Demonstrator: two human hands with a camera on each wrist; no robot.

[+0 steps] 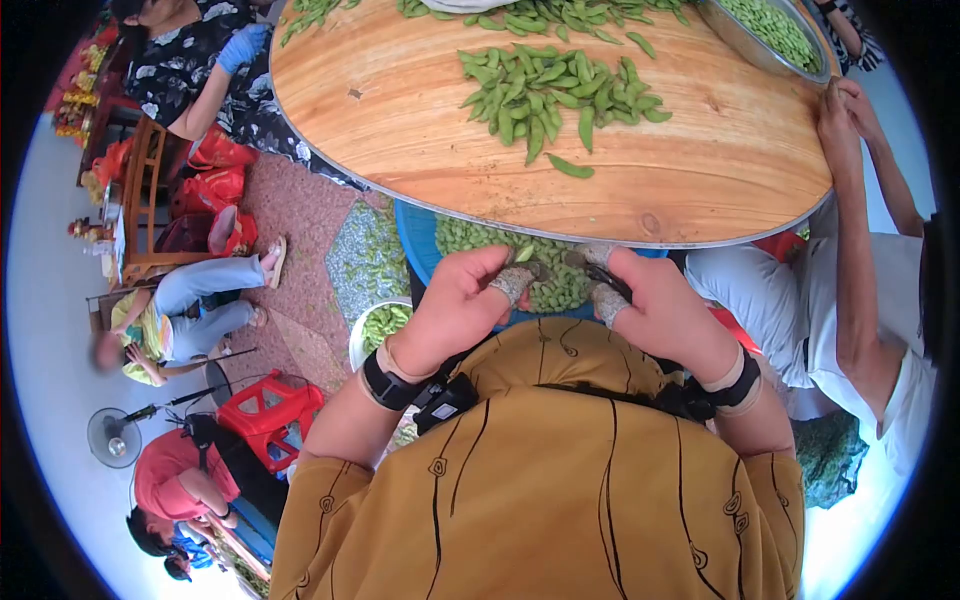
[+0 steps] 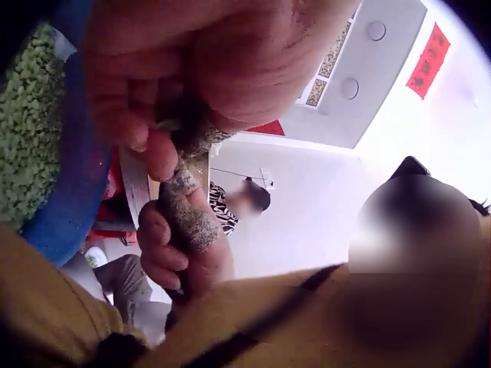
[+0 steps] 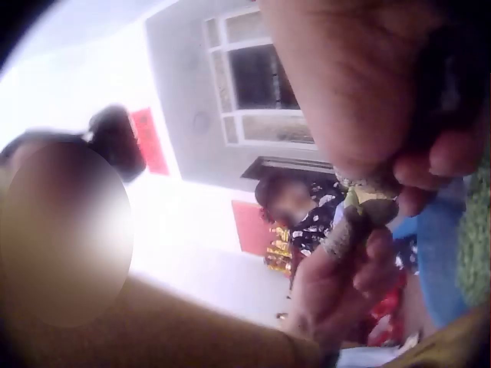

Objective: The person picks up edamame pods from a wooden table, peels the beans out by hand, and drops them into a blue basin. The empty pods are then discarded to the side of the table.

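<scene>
A green pod (image 1: pixel 524 254) was pinched above a blue basin (image 1: pixel 409 245) of shelled beans (image 1: pixel 558 292).
The left hand (image 1: pixel 452 305) had its fingers nearly closed, the pod gripped at the tip of its tape-wrapped thumb (image 1: pixel 513 283); the right hand (image 1: pixel 665 310), facing it at 3 o'clock, had curled fingers too, though whether they held anything could not be told. The basin sat at 12 o'clock from the wearer, partly under the edge of the wooden bench (image 1: pixel 700 170). On the bench, at 12 o'clock beyond the hands, lay a heap of pods (image 1: pixel 545 90), with a metal bowl (image 1: pixel 742 50) farther off at 1 o'clock. A white bowl (image 1: pixel 354 342) of pods stood at 9 o'clock from the left hand.
</scene>
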